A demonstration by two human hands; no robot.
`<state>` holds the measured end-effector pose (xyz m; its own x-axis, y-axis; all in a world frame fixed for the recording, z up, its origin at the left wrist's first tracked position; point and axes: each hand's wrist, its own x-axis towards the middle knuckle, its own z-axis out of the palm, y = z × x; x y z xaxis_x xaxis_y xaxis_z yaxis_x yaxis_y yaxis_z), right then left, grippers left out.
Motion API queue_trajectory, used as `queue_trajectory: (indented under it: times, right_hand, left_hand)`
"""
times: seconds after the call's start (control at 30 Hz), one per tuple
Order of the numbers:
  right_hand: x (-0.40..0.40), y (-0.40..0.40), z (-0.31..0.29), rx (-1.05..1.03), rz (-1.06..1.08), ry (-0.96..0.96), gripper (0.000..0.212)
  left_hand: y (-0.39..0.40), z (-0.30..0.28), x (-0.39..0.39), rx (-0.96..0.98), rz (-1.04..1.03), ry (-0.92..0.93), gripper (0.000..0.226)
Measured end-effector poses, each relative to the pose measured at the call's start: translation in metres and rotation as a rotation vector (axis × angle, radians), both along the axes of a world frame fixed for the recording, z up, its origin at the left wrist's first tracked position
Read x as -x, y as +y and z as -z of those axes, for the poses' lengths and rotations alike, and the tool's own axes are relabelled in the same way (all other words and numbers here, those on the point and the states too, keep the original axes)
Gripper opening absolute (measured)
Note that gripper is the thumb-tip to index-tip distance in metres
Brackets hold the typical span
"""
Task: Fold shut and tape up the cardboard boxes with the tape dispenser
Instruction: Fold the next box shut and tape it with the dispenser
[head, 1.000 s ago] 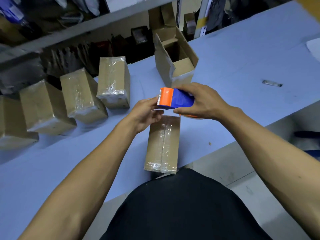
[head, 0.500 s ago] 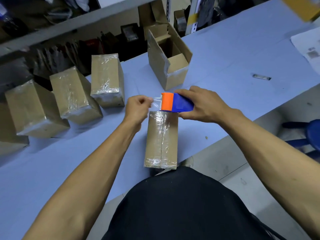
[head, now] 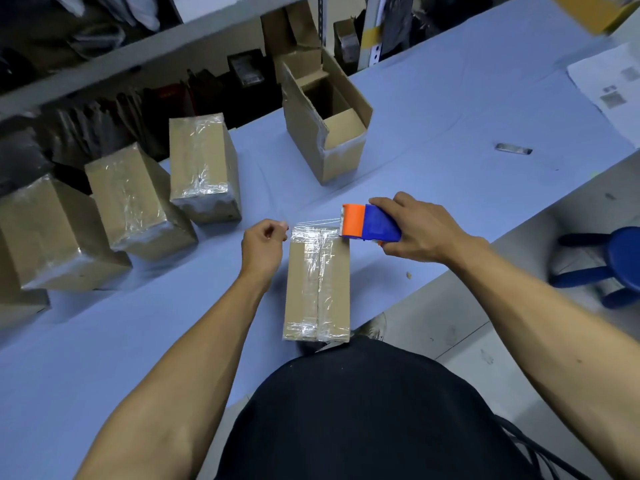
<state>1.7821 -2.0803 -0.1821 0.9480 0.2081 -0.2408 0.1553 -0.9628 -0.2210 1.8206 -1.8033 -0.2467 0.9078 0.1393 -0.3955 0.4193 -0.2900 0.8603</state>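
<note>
A closed cardboard box (head: 317,289) lies lengthwise on the blue table (head: 450,140) in front of me, with clear tape along its centre seam and over its near end. My right hand (head: 420,232) grips the orange and blue tape dispenser (head: 370,223) at the box's far right corner. A strip of clear tape (head: 315,226) stretches from the dispenser leftward across the box's far end. My left hand (head: 263,242) pinches the free end of that strip just left of the box.
Several taped boxes (head: 204,164) stand in a row at the left. An open box (head: 325,123) with raised flaps stands behind the dispenser. A small metal piece (head: 513,148) and papers (head: 613,95) lie at the right. A blue stool (head: 609,265) stands past the table edge.
My hands have moved apart: the left hand drew the tape end leftward and the right hand carried the dispenser right, stretching a strip of tape over the box's far end.
</note>
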Motion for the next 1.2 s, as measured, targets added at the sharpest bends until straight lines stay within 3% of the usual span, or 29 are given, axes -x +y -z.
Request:
queue_trajectory:
  times: [0.23, 0.27, 0.33, 0.4, 0.47, 0.53, 0.6, 0.63, 0.7, 0.77, 0.93, 1.2]
  right_hand:
    - [0.000, -0.009, 0.013, -0.110, 0.069, -0.006, 0.068]
    - [0.001, -0.010, 0.015, -0.122, 0.076, -0.001, 0.068]
    - [0.003, -0.011, 0.018, -0.137, 0.072, 0.011, 0.068]
    - [0.006, -0.009, 0.022, -0.147, 0.070, 0.010, 0.070]
    - [0.010, -0.005, 0.025, -0.166, 0.088, -0.005, 0.071]
    - [0.013, -0.002, 0.028, -0.177, 0.095, -0.023, 0.072]
    - [0.012, 0.002, 0.030, -0.177, 0.088, -0.030, 0.072]
    - [0.010, 0.004, 0.031, -0.177, 0.082, -0.033, 0.072]
    - [0.006, 0.006, 0.033, -0.170, 0.069, -0.049, 0.073]
    - [0.005, 0.004, 0.035, -0.171, 0.058, -0.055, 0.074]
    - [0.016, -0.013, 0.044, -0.268, 0.058, -0.017, 0.077]
    - [0.028, -0.042, 0.049, -0.249, 0.060, 0.040, 0.082]
  left_hand:
    - [-0.027, 0.014, -0.003, 0.096, -0.106, 0.065, 0.031]
    - [-0.024, 0.017, -0.004, 0.125, -0.120, 0.137, 0.037]
    - [-0.017, 0.026, -0.007, 0.205, -0.128, 0.317, 0.078]
    - [-0.017, 0.023, -0.010, 0.126, -0.126, 0.387, 0.090]
    - [-0.021, 0.009, -0.010, -0.151, -0.098, 0.285, 0.067]
    - [-0.024, -0.009, 0.000, -0.439, -0.037, -0.097, 0.044]
    - [-0.031, -0.020, 0.018, -0.537, 0.246, -0.476, 0.048]
    - [-0.036, -0.015, 0.027, -0.576, 0.468, -0.560, 0.059]
    - [-0.045, -0.008, 0.045, -0.697, 0.825, -0.514, 0.088]
    - [-0.050, -0.001, 0.052, -0.775, 0.909, -0.420, 0.104]
    - [-0.057, -0.006, 0.050, -0.824, 0.900, -0.395, 0.085]
    - [-0.060, -0.010, 0.049, -0.913, 0.928, -0.395, 0.079]
